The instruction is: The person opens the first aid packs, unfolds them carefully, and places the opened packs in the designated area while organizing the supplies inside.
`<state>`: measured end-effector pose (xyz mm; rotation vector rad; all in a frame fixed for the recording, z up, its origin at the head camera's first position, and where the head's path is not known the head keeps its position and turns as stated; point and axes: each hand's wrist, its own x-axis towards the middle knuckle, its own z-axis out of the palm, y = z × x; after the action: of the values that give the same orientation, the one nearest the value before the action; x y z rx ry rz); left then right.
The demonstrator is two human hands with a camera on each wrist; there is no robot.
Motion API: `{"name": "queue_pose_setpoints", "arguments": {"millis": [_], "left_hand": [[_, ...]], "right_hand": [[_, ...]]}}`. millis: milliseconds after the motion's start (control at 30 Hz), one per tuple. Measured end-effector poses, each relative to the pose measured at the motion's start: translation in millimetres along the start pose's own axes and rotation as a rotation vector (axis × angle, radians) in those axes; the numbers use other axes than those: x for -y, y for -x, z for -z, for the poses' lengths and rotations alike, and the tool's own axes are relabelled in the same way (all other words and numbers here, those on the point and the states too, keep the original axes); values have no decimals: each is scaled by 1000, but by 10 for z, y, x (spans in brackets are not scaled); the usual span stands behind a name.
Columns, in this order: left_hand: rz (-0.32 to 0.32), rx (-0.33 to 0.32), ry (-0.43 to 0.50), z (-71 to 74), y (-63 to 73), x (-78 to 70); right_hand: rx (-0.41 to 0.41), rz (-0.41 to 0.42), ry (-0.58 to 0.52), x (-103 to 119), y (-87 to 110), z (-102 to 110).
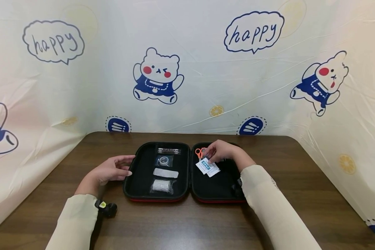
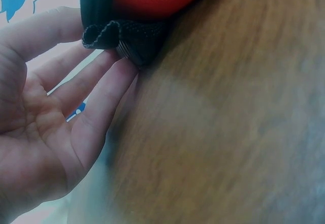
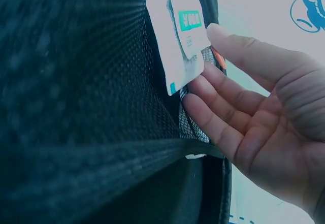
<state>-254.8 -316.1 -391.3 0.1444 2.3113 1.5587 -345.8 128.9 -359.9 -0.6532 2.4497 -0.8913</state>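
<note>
A black zip case with a red outer shell lies unfolded on the table, its left half (image 1: 137, 177) and right half (image 1: 218, 187) side by side. My left hand (image 1: 110, 169) holds the left half's outer edge, with fingertips at a black fabric tab (image 2: 104, 35) in the left wrist view. My right hand (image 1: 223, 151) pinches white sachets (image 1: 207, 167) with teal print between thumb and fingers, over the right half. In the right wrist view the sachets (image 3: 192, 26) overlap beside a mesh pocket (image 3: 195, 125). Orange-handled scissors (image 1: 198, 152) sit close to the right fingertips.
In the left half lie a packaged tape roll (image 1: 164, 160), a silvery strip packet (image 1: 169, 151), a flat white packet (image 1: 165, 173) and a wrapped bandage roll (image 1: 161, 185). The brown table (image 1: 187, 225) meets a printed cloth backdrop (image 1: 206, 80).
</note>
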Motion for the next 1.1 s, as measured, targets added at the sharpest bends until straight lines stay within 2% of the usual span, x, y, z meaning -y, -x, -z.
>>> {"name": "queue_pose_setpoints", "arguments": {"millis": [400,667,1100], "left_hand": [[-2,0,9,8,-7,23],[4,0,17,-4,11,-9],[-2,-1,18,3,7,9]], "right_hand": [[-14,-55,2,-29,-60,-80],[-43,-45,9,-56,-22,-63],[-148,-22,-215,-123,138,30]]}}
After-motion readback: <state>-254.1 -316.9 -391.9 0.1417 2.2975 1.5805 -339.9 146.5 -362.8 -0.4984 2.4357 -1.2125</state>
